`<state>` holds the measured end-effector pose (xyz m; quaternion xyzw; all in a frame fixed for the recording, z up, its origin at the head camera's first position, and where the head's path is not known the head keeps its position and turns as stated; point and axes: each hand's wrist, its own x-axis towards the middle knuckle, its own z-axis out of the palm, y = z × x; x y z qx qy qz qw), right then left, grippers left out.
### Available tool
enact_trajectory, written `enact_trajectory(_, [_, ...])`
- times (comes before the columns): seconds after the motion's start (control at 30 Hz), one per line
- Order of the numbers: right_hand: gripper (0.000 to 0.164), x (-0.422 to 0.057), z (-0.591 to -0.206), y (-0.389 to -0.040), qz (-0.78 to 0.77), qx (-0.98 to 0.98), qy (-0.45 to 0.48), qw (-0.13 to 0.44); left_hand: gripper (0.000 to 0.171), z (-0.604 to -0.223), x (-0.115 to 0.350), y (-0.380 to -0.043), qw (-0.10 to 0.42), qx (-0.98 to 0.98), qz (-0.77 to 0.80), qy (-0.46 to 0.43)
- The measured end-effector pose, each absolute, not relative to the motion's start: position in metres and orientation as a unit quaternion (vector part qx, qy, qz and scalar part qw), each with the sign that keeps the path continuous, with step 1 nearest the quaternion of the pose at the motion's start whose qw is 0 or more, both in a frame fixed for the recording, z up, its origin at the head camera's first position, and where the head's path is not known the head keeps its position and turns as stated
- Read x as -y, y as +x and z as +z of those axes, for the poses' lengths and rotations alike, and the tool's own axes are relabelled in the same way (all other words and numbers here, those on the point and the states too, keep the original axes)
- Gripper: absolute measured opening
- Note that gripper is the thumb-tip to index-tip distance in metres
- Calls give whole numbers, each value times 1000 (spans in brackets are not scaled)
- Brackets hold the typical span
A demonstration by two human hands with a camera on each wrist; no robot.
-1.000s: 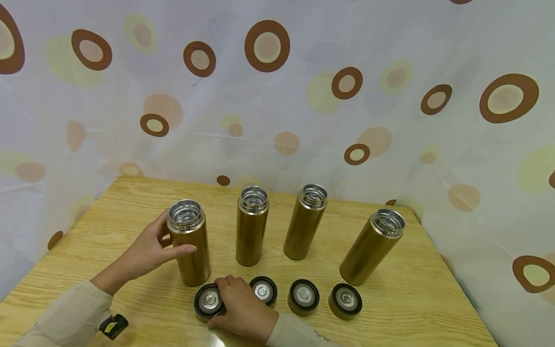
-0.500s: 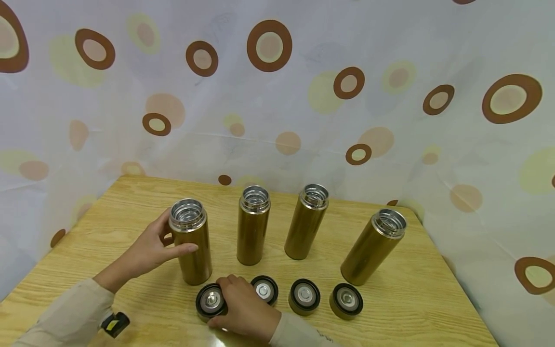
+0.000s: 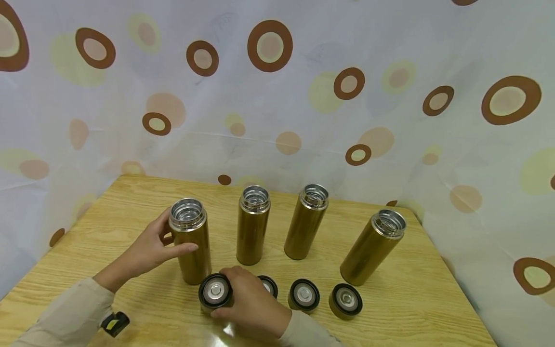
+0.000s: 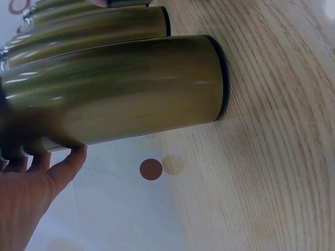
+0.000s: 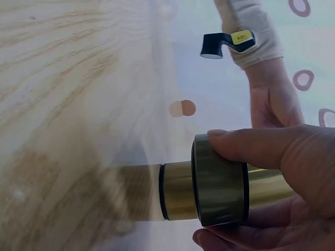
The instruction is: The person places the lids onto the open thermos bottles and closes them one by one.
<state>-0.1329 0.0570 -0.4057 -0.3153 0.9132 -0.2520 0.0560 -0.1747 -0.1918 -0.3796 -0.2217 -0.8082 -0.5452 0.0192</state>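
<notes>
In the head view, my left hand (image 3: 149, 250) grips the leftmost gold thermos (image 3: 193, 258), its thumb across the front and fingers behind. This thermos stands upright with its steel mouth uncovered; the left wrist view shows its dark base (image 4: 222, 78) at the wooden tabletop. My right hand (image 3: 256, 303) holds a gold lid (image 3: 215, 290) by its sides between thumb and fingers, the black-ringed inside facing up. The lid overlaps the thermos's foot in the head view. In the right wrist view, the thumb (image 5: 225, 138) presses on the lid's side wall.
Three more uncovered thermoses, a left one (image 3: 250, 236), a middle one (image 3: 301, 231) and a right one (image 3: 368, 255), stand farther back and right. Three lids lie inside up: one partly behind my right hand (image 3: 270, 285), one (image 3: 303, 295) and another (image 3: 345, 301) rightward. A patterned curtain (image 3: 277, 96) hangs behind.
My right hand has lifted the lid off the table and moved it slightly up and right. The left hand and its thermos have stayed in place.
</notes>
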Motion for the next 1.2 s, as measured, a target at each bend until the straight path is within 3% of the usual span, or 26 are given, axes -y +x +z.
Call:
enact_trajectory(0.4, [67,-67,-395,-136,-311,-903,-291,55,76,-378,191,-174,14,806,-549,-219])
enact_trajectory(0.77, [72,-77,-392,-143,-453,-843,-255,139,77,-379,191,-174,10,805,-550,-221])
enact_trajectory(1.2, [71,-81,-388,-146,-528,-799,-246,148,77,-378,190,-173,15,806,-548,-222])
